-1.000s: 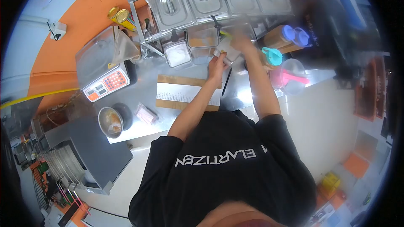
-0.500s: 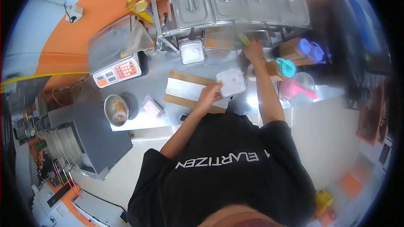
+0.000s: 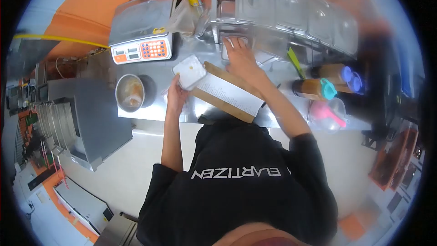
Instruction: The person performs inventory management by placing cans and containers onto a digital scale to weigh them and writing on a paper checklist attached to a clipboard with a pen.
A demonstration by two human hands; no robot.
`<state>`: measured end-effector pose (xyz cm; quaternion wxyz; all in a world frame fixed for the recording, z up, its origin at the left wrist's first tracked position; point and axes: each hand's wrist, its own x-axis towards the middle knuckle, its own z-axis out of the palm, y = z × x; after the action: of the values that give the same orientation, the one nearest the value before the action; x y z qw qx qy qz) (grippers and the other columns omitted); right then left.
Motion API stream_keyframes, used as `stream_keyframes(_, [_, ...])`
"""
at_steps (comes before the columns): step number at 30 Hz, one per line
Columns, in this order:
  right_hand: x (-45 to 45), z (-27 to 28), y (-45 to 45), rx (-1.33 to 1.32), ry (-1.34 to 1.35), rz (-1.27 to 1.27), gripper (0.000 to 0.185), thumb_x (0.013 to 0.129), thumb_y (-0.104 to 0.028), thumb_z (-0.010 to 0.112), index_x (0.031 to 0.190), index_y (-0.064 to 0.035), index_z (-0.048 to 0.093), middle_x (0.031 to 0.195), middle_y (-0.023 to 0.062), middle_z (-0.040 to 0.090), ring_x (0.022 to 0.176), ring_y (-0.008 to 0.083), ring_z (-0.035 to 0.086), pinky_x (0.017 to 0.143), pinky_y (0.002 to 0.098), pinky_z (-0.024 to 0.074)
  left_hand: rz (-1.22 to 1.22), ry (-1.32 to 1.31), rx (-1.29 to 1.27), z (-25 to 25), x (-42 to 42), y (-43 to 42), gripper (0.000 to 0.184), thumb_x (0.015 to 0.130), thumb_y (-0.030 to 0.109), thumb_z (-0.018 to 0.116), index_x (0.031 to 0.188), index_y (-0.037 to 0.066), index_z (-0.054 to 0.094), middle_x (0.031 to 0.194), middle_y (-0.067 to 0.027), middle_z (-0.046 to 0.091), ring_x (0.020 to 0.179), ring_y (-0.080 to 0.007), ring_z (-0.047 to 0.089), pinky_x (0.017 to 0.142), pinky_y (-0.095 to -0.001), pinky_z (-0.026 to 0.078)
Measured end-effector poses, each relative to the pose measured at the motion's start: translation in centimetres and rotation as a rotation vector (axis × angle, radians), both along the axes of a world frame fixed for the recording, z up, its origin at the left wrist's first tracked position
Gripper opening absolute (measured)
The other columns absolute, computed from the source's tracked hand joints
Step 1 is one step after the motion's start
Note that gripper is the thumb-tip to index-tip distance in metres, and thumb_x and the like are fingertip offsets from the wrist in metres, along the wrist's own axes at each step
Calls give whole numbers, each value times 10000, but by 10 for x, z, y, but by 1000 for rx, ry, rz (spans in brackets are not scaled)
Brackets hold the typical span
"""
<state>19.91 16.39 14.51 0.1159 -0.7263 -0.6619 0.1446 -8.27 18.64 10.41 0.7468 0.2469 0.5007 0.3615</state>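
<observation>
At the left of the counter, my left hand holds a small square container by its near edge; it is white on top with small yellowish spots. My right hand reaches forward under the rack, fingers stretched over a square metal tray, which it partly hides. Whether the fingertips touch the white contents I cannot tell. Between my arms lies brown cardboard bearing a printed white sheet. A bright green utensil rests further right, away from my hand.
A digital scale and a metal bowl with wrapped food stand on the left. Lidded steel pans fill the raised rack. Sauce bottles and a pink-handled item sit at the right.
My left hand has carried the square container leftward. My right hand has left the green utensil and moved left to the square tray. The camera view has shifted.
</observation>
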Motion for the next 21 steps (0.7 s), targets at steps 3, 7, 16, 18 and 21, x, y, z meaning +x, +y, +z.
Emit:
stream_keyframes(3, [0,-33,36,-96,-260,30,1077,651,-184,881,1578,-54,350,1592,218,404,1482,432,377,1201,532,365,-145,10,8,-70,-35,56,672,993,509,606,1391,-30,576,1268,-155,684,1117,-237,673,978,-356,511])
stream_keyframes(7, [5,-19,51,-313,-166,58,1173,589,-145,912,1594,-44,316,1588,244,396,1493,439,364,1229,539,322,-150,202,18,-56,-36,82,648,965,532,643,1257,-45,674,1087,-149,737,959,-223,712,861,-334,557])
stream_keyframes(16, [-8,3,38,-187,-64,146,1196,576,-218,926,1589,-38,316,1472,251,488,1421,440,437,1210,550,326,-213,440,231,-54,-15,89,715,947,518,704,1232,-136,656,1114,-200,717,1042,-277,687,952,-333,516])
stream_keyframes(18, [-9,13,34,-193,2,143,1200,573,-214,920,1592,-41,312,1472,255,486,1420,439,439,1212,556,319,-168,465,337,-71,-13,84,724,934,493,728,1300,-123,619,1241,-243,661,1183,-324,623,1042,-366,467])
stream_keyframes(21, [-16,37,29,-210,61,149,1190,569,-204,910,1591,-53,320,1465,253,490,1408,434,450,1208,555,321,-176,552,580,-69,-13,70,815,870,408,814,1454,-70,506,1469,-278,511,1399,-383,475,1161,-416,385])
